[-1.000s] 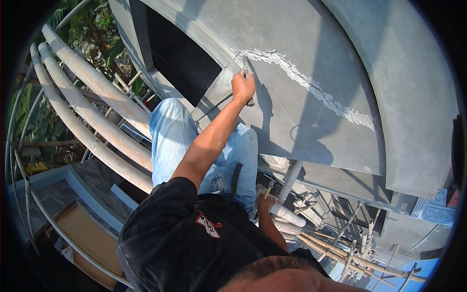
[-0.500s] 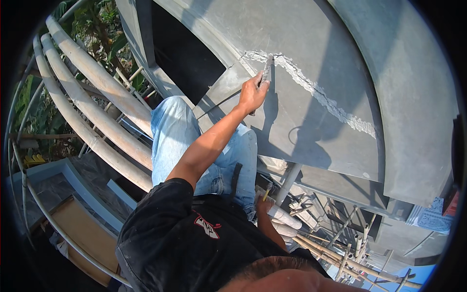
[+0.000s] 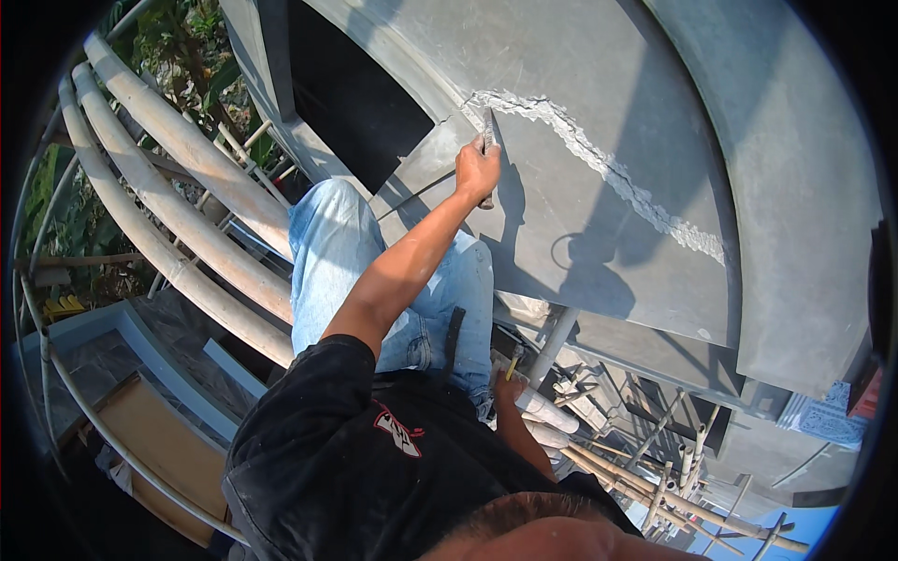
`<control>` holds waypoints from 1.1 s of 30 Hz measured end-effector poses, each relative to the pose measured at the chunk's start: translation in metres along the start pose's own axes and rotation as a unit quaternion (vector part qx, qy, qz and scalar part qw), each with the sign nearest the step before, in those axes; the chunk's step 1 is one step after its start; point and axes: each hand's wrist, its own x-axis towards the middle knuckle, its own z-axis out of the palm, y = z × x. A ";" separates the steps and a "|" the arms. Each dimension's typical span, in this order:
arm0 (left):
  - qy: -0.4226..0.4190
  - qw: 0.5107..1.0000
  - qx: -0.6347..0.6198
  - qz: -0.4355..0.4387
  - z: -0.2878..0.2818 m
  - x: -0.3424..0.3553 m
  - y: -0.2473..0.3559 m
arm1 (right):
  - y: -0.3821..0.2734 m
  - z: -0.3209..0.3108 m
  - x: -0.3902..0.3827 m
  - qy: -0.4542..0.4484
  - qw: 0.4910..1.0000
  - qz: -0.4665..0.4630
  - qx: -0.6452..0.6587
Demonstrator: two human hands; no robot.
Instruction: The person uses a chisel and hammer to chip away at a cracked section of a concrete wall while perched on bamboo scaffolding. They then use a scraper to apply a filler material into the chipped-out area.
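Note:
My left hand is closed round a dusty metal bar tool, its upper end at the upper-left part of a jagged, chipped white crack in the grey plastered surface. The crack runs down to the right across that surface. Low by my right thigh, my right hand is closed on a slim yellow-handled tool; its head is too small to make out.
Thick curved bamboo poles run along my left beside foliage. A dark opening lies ahead. More bamboo scaffolding is below right. A tan board lies lower left. My knees face the plaster.
My left hand with the bar shifted rightward along the crack, then back leftward to near where it was a second ago. My right hand stays low by my thigh.

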 end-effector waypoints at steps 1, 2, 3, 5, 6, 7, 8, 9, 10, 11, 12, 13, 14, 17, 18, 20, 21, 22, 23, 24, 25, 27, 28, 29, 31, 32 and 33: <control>0.001 1.000 0.000 -0.005 0.001 0.002 -0.003 | -0.004 -0.003 -0.001 -0.007 1.000 -0.002 -0.006; -0.046 0.999 0.010 -0.011 -0.003 -0.006 0.005 | -0.002 -0.003 -0.002 -0.005 1.000 0.002 -0.006; -0.050 0.999 0.009 -0.011 0.004 -0.009 -0.004 | 0.000 -0.003 -0.003 -0.005 1.000 0.011 -0.001; 0.023 0.959 -0.010 0.282 0.004 -0.016 -0.015 | -0.010 -0.006 -0.004 -0.008 1.000 0.010 0.000; 0.019 0.964 -0.019 0.265 0.008 -0.018 -0.018 | -0.017 -0.006 -0.003 -0.015 1.000 0.000 0.005; 0.007 0.966 -0.025 0.258 0.013 -0.023 -0.009 | -0.009 -0.010 -0.010 -0.016 1.000 0.008 0.009; -0.023 0.988 -0.042 0.148 0.007 -0.019 0.005 | -0.003 -0.008 -0.007 -0.011 1.000 0.009 0.006; -0.053 0.996 -0.058 0.037 0.005 -0.014 0.012 | 0.003 -0.005 -0.004 -0.004 1.000 0.001 -0.016; -0.029 0.998 -0.051 0.031 0.001 -0.008 0.012 | 0.009 0.002 0.000 0.001 0.999 -0.012 -0.037; -0.029 0.998 -0.054 0.033 -0.001 -0.003 0.010 | 0.016 0.008 0.003 0.005 0.999 -0.013 -0.036; -0.053 0.997 -0.054 0.013 -0.002 0.001 0.006 | 0.023 0.012 0.002 0.022 1.000 -0.008 -0.020; -0.077 0.996 -0.054 -0.007 -0.004 0.004 0.002 | 0.029 0.015 0.003 0.039 0.999 -0.003 -0.004; -0.112 0.992 -0.063 -0.002 -0.008 0.007 -0.003 | 0.023 0.015 0.000 0.038 0.999 -0.003 -0.001; -0.152 0.987 -0.043 -0.006 -0.018 0.015 0.001 | 0.013 0.001 -0.013 0.117 0.992 -0.051 -0.003; -0.148 0.988 -0.039 -0.001 -0.017 0.013 0.003 | 0.013 -0.004 -0.010 0.119 0.992 -0.041 0.014; -0.115 0.993 -0.035 0.006 -0.008 0.004 0.009 | 0.007 -0.013 -0.006 0.124 0.991 -0.031 0.032; -0.078 0.996 -0.027 0.012 -0.005 0.002 0.011 | -0.004 -0.022 -0.006 0.104 0.991 -0.018 0.080; -0.076 0.997 -0.028 0.012 -0.002 0.003 0.009 | -0.015 -0.030 -0.005 0.084 0.988 -0.006 0.127; -0.074 0.994 -0.078 -0.024 0.002 0.006 0.006 | -0.027 -0.038 -0.004 0.085 0.988 -0.009 0.126; -0.074 0.987 -0.125 -0.061 0.002 0.005 0.008 | -0.037 -0.045 -0.003 0.090 0.982 -0.032 0.164; -0.071 0.988 -0.125 -0.061 -0.001 0.005 0.010 | -0.048 -0.051 -0.001 0.092 0.973 -0.057 0.202; -0.057 0.958 -0.179 -0.216 -0.013 0.001 0.035 | -0.074 -0.067 -0.003 0.093 0.967 -0.079 0.225; -0.075 0.945 -0.211 -0.239 -0.003 0.002 0.023 | -0.082 -0.080 -0.008 0.110 0.960 -0.093 0.240; -0.076 0.945 -0.210 -0.237 -0.005 -0.003 0.020 | -0.095 -0.090 -0.009 0.111 0.959 -0.093 0.243; -0.117 0.948 -0.249 -0.163 -0.017 -0.017 0.016 | -0.122 -0.103 -0.006 0.083 0.956 -0.122 0.252; -0.159 0.942 -0.244 -0.166 -0.021 -0.018 0.009 | -0.132 -0.105 0.001 0.091 0.951 -0.149 0.256; -0.160 0.942 -0.243 -0.170 -0.021 -0.024 0.003 | -0.148 -0.111 -0.002 0.090 0.952 -0.145 0.254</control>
